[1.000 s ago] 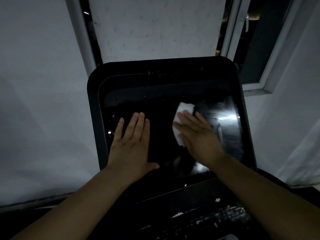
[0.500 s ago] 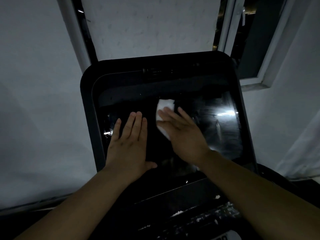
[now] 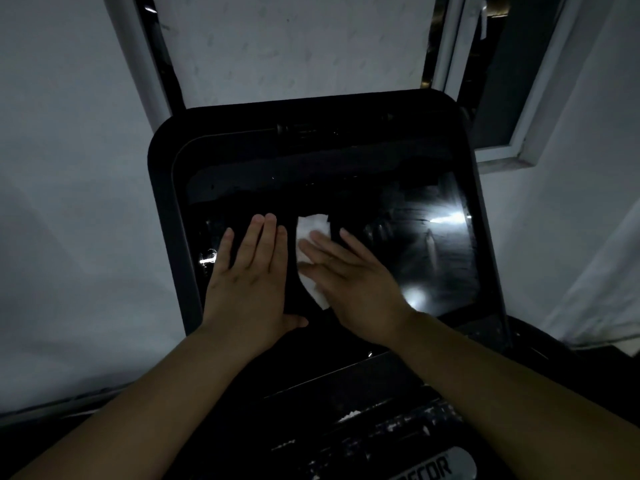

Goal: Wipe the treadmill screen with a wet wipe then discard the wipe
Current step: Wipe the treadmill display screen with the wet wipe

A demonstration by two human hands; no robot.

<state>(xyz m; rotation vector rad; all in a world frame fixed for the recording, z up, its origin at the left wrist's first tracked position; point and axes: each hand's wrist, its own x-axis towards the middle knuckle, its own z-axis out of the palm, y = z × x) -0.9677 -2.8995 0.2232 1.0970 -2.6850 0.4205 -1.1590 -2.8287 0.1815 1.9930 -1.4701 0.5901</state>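
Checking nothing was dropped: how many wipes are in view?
1. The wipe lies on the treadmill screen, pressed flat under the right hand; part is hidden beneath it.

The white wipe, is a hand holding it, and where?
The right hand presses the wet wipe flat onto the treadmill screen, fingers straight across its middle.

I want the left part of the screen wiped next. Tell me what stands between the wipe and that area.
The left hand lies flat on the screen, directly left of the wet wipe that the right hand presses down. Nothing else visible blocks that side.
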